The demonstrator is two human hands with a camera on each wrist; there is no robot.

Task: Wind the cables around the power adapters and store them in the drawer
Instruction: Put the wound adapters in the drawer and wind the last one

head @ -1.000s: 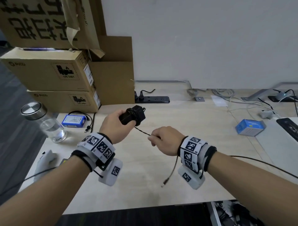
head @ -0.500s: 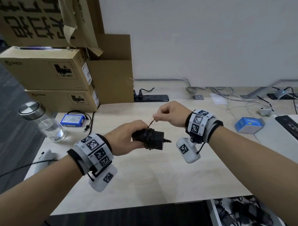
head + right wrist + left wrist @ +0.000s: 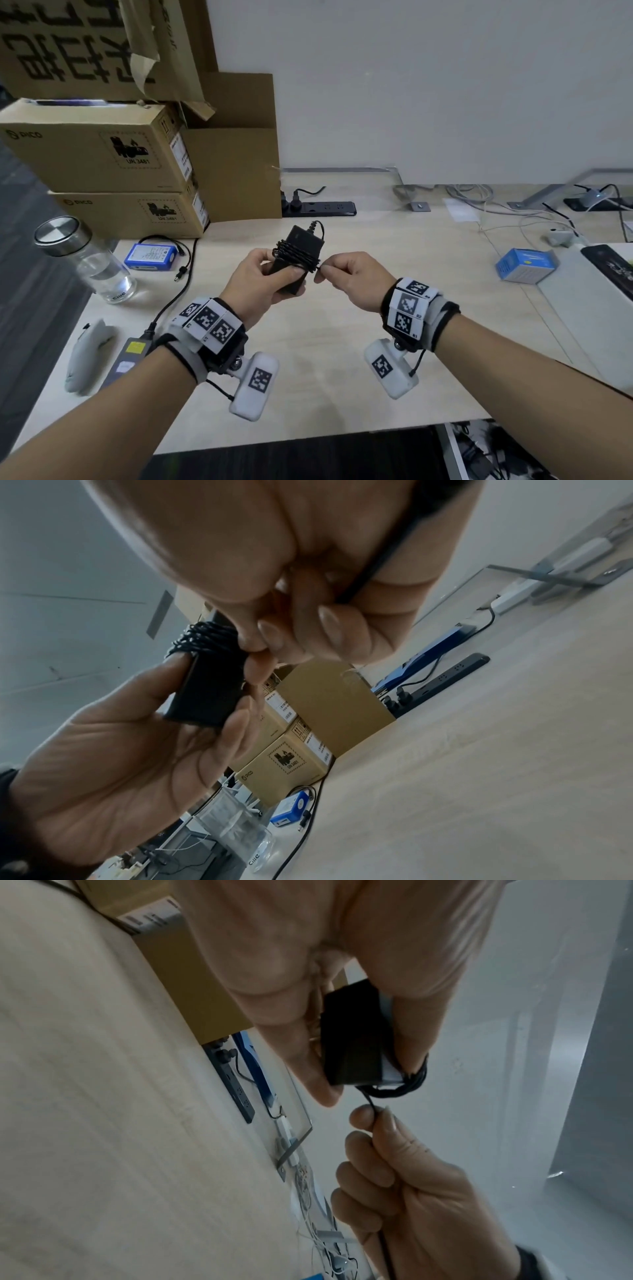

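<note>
My left hand grips a black power adapter above the middle of the desk, thumb on one side and fingers on the other. Several turns of thin black cable are wound around its middle. My right hand pinches the cable's loose end right beside the adapter. In the left wrist view the adapter sits between thumb and fingers with the cable running into the right hand. In the right wrist view the coils wrap the adapter. A second adapter lies at the desk's left edge. No drawer shows.
Stacked cardboard boxes fill the back left. A glass jar and a blue battery pack lie on the left. A black power strip sits by the wall. A blue box and loose cables are at the right.
The adapter has turned from lying sideways to pointing away from me. My right hand came down from above it to its right side. More cable is wound on; the hanging tail is gone.
</note>
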